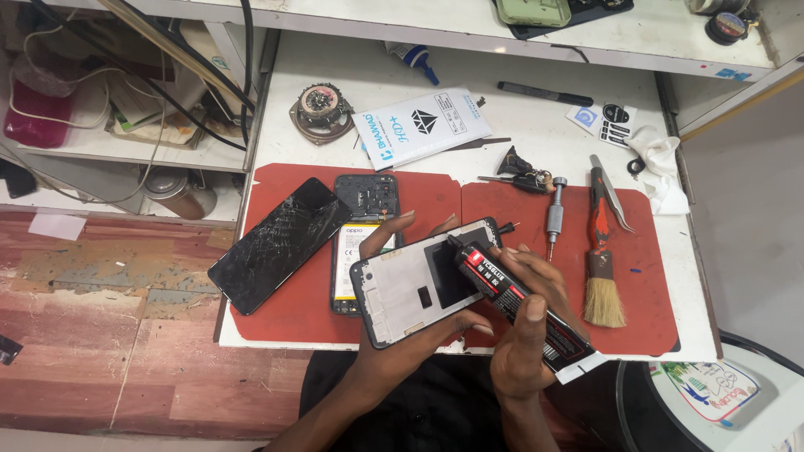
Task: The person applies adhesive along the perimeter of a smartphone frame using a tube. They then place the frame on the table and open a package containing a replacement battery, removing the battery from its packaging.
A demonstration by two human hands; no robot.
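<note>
Red mat | cracked screen, brush flank hands' phone frame

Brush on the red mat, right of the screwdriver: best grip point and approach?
Take the brush by its narrow red-and-black handle, above the bristles, coming from above. It lies flat, bristles toward the table's near edge; tweezers lie close by its upper end, so pinch mid-handle across its width.

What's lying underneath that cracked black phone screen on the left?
The cracked screen rests on the red mat, its right edge overlapping the opened phone body. Whatever else lies beneath it is covered.
</note>
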